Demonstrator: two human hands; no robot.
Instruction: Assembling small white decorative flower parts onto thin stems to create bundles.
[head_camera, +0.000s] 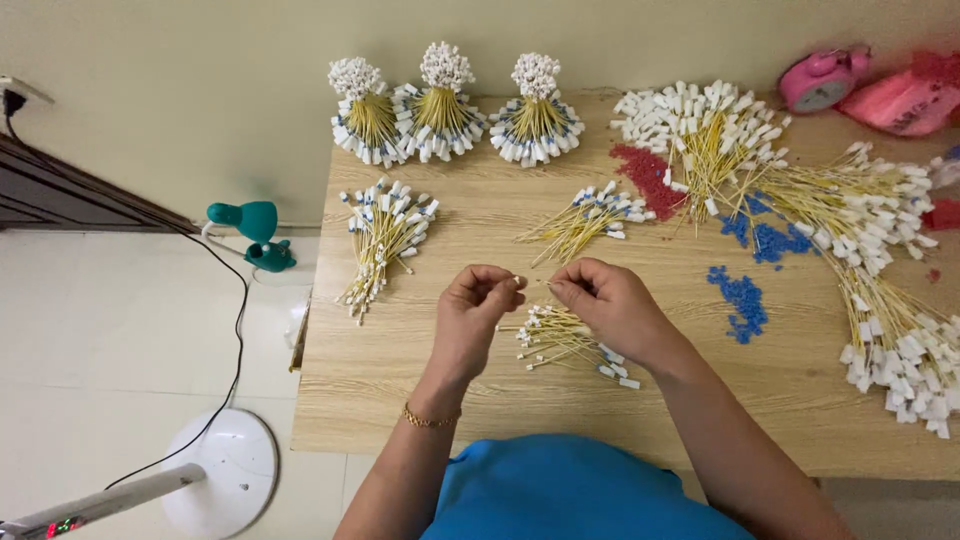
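Observation:
My left hand (478, 310) pinches a small white cap at its fingertips. My right hand (610, 305) pinches the end of a thin yellow tie facing it, the two nearly touching over the wooden table (400, 390). Under my right hand lies a small pile of yellow ties with white tags (560, 340). A loose bundle of ties with blue and white ends (382, 240) lies to the left, another bundle (585, 220) just beyond my hands.
Three upright tied bundles (440, 105) stand at the table's back edge. Large heaps of white-tagged ties (850, 210) fill the right side, among blue beads (742, 298) and red beads (645, 175). A pink clock (822, 78), a green lamp (255, 232) and a fan base (218, 470) are around.

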